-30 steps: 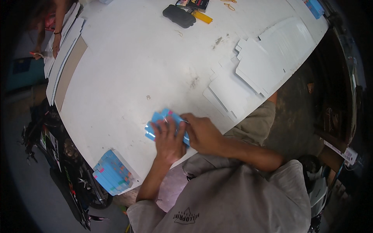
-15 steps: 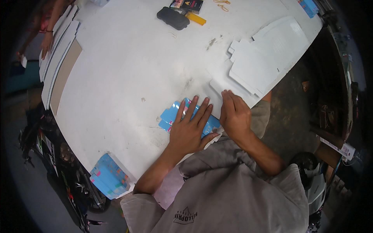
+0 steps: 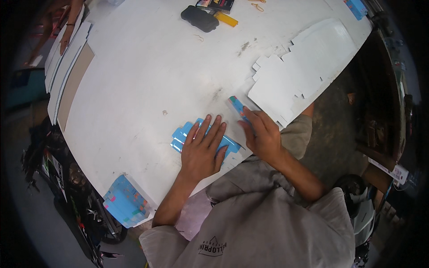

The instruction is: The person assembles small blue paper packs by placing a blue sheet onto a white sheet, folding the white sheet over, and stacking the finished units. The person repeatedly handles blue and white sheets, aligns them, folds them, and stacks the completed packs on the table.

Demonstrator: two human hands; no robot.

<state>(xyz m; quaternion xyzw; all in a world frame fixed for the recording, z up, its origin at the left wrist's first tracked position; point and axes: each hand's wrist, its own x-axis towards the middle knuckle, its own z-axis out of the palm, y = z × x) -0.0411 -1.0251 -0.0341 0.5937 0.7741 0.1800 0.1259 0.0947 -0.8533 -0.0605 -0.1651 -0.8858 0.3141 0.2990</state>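
My left hand [image 3: 201,149] lies flat with fingers spread on a blue printed carton blank [image 3: 179,137] near the table's front edge. The blank's notched flaps show beyond the fingers; its middle is hidden under the hand. In my right hand [image 3: 264,136], fingers closed, is a blue carton piece [image 3: 235,103] with red and green print, its upper end sticking out tilted. Just beyond that hand, several flat carton blanks [image 3: 308,67] overlap in a fan, white faces up, along the table's right edge.
A stack of blue printed cartons [image 3: 125,201] sits at the near left corner. A dark grey block [image 3: 199,18], yellow cutter-like object [image 3: 226,19] and dark box [image 3: 215,4] lie far back. Another person's hand [image 3: 66,39] rests on stacked sheets [image 3: 73,85] at far left.
My left hand and the blank under it have shifted left. My right hand has drawn slightly nearer, now showing the blue piece. The top white blank has shifted toward me, and the co-worker's hand moved.
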